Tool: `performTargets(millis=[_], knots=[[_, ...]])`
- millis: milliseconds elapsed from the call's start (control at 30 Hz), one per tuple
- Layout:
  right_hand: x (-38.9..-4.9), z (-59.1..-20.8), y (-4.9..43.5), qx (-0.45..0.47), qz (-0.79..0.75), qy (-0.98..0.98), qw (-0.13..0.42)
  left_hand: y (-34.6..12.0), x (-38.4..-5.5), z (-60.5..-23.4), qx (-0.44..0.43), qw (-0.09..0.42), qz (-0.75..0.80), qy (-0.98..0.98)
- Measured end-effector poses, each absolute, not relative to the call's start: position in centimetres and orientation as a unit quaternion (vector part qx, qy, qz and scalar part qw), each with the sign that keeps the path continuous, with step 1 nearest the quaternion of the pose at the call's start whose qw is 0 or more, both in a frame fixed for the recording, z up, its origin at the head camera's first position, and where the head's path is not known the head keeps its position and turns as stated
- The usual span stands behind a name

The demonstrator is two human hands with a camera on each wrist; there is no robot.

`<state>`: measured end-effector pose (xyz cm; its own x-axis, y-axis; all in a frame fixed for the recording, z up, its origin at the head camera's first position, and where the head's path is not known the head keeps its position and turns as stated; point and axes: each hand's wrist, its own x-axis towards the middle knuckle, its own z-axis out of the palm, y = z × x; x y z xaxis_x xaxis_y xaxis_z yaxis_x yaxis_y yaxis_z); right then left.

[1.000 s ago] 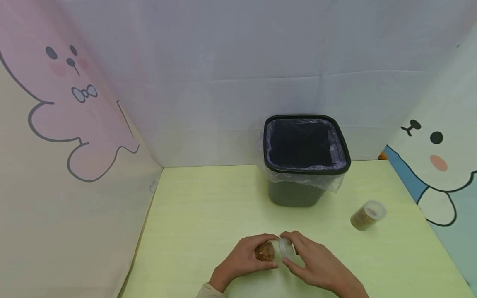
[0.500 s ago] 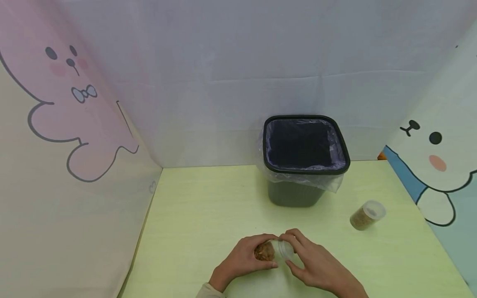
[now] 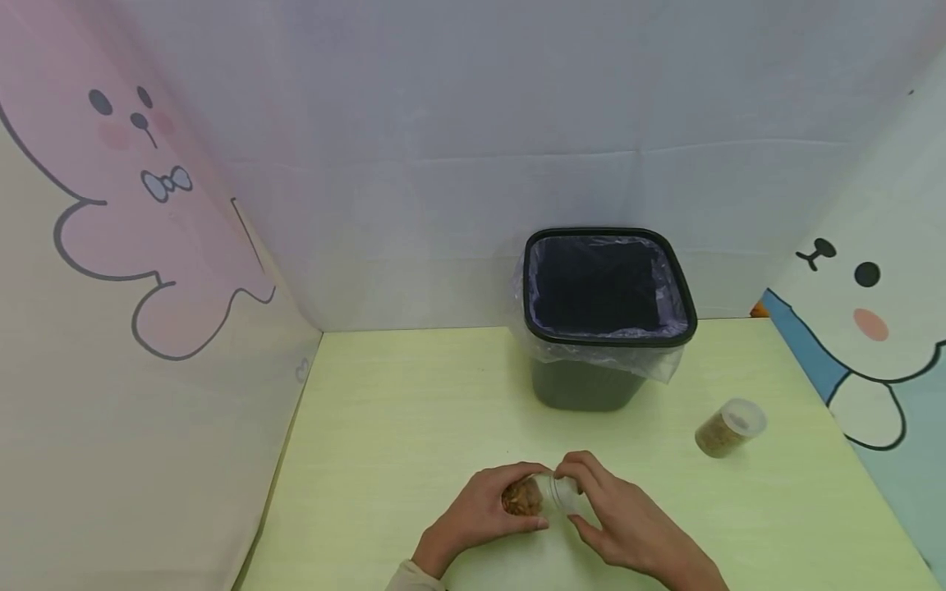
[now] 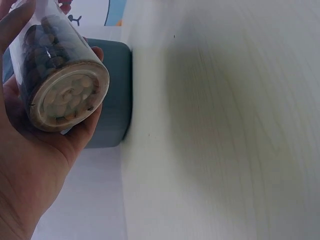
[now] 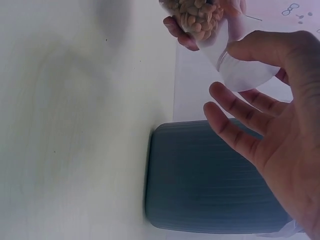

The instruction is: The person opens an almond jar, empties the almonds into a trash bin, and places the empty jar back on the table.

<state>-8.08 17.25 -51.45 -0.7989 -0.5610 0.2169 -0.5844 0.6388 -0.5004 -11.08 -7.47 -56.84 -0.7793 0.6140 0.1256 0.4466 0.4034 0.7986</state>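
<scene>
A clear jar (image 3: 521,497) part-filled with brown bean-like pieces lies tilted just above the table, its base towards the left. My left hand (image 3: 479,510) grips its body between thumb and fingers. In the left wrist view the jar's round base (image 4: 69,97) faces the camera, pale pieces showing through. A translucent whitish lid (image 3: 566,495) sits on the right end of the jar. My right hand (image 3: 624,521) holds this lid between thumb and fingertips. In the right wrist view the thumb presses on the lid (image 5: 245,72), while two lower fingers stand apart from it.
Behind the hands stands a dark grey bin (image 3: 587,386) with a black rim and a clear plastic liner. A second jar (image 3: 727,428) with brownish contents and a whitish lid stands on the pale table (image 3: 384,410) at the right. Printed cloth walls (image 3: 458,205) enclose the back and sides.
My right hand's fingers have shifted slightly up and round the lid. The left hand and its jar have moved only a touch to the left. Bin and second jar stay put.
</scene>
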Motion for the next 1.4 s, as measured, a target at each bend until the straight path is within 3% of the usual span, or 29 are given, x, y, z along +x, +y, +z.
performTargets(millis=[200, 467, 800, 1033, 1400], knots=[[-8.0, -51.5, 17.5, 0.265, 0.32, -0.909, -0.029, -7.5, -11.3, -56.8, 0.316, 0.101, 0.452, 0.828], [-8.0, -52.4, 18.0, 0.239, 0.344, -0.907, -0.049, -7.5, -11.4, -56.8, 0.302, 0.123, 0.451, 0.831], [-7.9, -55.8, 18.7, 0.233, 0.348, -0.908, 0.017, -7.6, -11.2, -56.6, 0.296, 0.126, 0.436, 0.841], [-7.6, -58.4, 19.3, 0.231, 0.263, -0.937, 0.006, -7.9, -11.3, -56.4, 0.3, 0.111, 0.436, 0.841], [-7.4, -62.0, 20.1, 0.234, 0.201, -0.95, 0.037, -9.1, -11.5, -55.5, 0.28, 0.09, 0.453, 0.841]])
